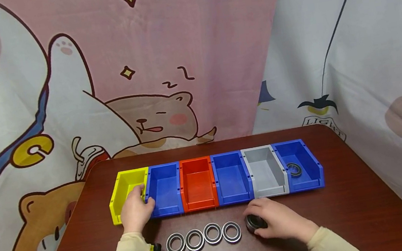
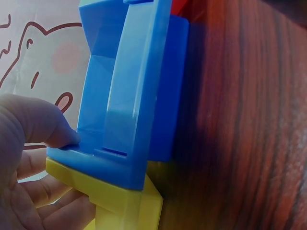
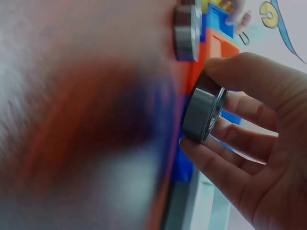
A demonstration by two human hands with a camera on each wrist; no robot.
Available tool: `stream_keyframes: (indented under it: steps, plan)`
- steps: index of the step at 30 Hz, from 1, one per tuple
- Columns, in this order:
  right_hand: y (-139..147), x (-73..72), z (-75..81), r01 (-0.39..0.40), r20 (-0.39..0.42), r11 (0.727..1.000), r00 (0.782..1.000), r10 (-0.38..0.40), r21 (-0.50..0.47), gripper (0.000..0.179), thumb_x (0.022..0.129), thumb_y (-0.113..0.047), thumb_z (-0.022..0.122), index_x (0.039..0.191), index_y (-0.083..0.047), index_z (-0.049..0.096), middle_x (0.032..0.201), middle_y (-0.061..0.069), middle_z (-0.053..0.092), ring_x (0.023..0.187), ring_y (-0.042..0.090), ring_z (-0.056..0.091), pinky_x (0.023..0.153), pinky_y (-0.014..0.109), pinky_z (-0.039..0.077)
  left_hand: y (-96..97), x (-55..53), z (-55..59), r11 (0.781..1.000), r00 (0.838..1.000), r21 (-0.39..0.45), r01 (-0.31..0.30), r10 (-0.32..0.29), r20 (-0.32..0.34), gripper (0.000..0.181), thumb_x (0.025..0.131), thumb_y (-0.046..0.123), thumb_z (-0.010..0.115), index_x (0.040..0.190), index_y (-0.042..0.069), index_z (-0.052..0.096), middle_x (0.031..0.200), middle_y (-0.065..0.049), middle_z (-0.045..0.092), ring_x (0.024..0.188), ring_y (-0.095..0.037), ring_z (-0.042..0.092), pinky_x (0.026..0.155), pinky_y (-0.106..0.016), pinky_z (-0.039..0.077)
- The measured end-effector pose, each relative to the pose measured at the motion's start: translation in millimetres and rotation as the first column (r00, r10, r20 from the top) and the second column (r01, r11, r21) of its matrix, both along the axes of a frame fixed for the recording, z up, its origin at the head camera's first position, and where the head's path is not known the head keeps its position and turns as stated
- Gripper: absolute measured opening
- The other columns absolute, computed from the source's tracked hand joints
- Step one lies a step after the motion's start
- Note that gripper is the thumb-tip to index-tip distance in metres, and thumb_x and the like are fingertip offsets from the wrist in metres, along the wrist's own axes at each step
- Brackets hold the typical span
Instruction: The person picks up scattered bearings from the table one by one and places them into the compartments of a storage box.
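Observation:
My right hand pinches a ball bearing between thumb and fingers, just in front of the grey bin. In the right wrist view the bearing is tilted on edge, fingertips on its outer rim. With my left hand I grip the adjoining side walls of the yellow bin and the blue bin beside it. The left wrist view shows the thumb inside the blue bin and the fingers on the yellow bin's side. Several bearings lie flat in a row between my hands.
A red bin, another blue bin, the grey bin and a far-right blue bin continue the row. One bearing leans inside the far-right bin. A printed curtain hangs behind the brown table.

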State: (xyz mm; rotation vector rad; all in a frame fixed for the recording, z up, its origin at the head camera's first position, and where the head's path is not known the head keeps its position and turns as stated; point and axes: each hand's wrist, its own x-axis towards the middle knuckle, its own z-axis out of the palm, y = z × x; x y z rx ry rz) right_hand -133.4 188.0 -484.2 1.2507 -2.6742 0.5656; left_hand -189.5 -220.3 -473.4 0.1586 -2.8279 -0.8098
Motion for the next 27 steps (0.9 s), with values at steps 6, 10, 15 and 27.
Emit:
stream_keyframes:
  steps: [6, 10, 15, 27]
  plan:
    - [13.9, -4.8, 18.5, 0.063, 0.036, 0.998, 0.997, -0.062, -0.015, 0.043, 0.074, -0.020, 0.084, 0.113, -0.010, 0.069, 0.109, -0.001, 0.063, 0.099, 0.017, 0.061, 0.084, 0.039, 0.054, -0.1, 0.0, -0.1, 1.000, 1.000, -0.004, 0.000, 0.000, 0.003, 0.054, 0.087, 0.016, 0.065, 0.135, -0.005, 0.052, 0.128, -0.028, 0.059, 0.112, -0.043, 0.058, 0.094, -0.058, 0.046]
    - [22.8, -10.6, 31.9, 0.104, 0.025, 0.994, 0.994, -0.104, -0.016, 0.045, 0.075, -0.020, 0.084, 0.115, -0.009, 0.069, 0.112, 0.001, 0.064, 0.102, 0.020, 0.061, 0.085, 0.043, 0.054, 0.0, 0.2, -0.4, 1.000, 1.000, -0.004, 0.000, 0.000, -0.003, 0.054, 0.087, 0.016, 0.065, 0.134, -0.006, 0.052, 0.128, -0.028, 0.059, 0.113, -0.044, 0.058, 0.094, -0.058, 0.046]
    - [32.0, -21.2, 45.0, 0.147, -0.011, 0.989, 0.989, -0.147, -0.029, 0.045, 0.075, -0.019, 0.084, 0.116, -0.008, 0.068, 0.112, 0.003, 0.065, 0.102, 0.021, 0.061, 0.084, 0.044, 0.054, 0.0, 0.1, -1.4, 1.000, 1.000, -0.006, 0.001, -0.002, -0.015, 0.054, 0.087, 0.016, 0.066, 0.134, -0.006, 0.053, 0.127, -0.028, 0.059, 0.112, -0.044, 0.058, 0.094, -0.057, 0.046]
    - [44.7, -52.6, 60.0, 0.256, -0.007, 0.965, 0.966, -0.257, -0.062, 0.047, 0.076, -0.015, 0.084, 0.118, -0.003, 0.067, 0.111, 0.010, 0.065, 0.096, 0.026, 0.061, 0.080, 0.045, 0.055, 1.0, 0.3, -0.9, 1.000, 1.000, -0.002, -0.010, 0.010, 0.014, 0.055, 0.087, 0.017, 0.066, 0.136, -0.005, 0.051, 0.129, -0.028, 0.058, 0.113, -0.043, 0.057, 0.095, -0.058, 0.045]
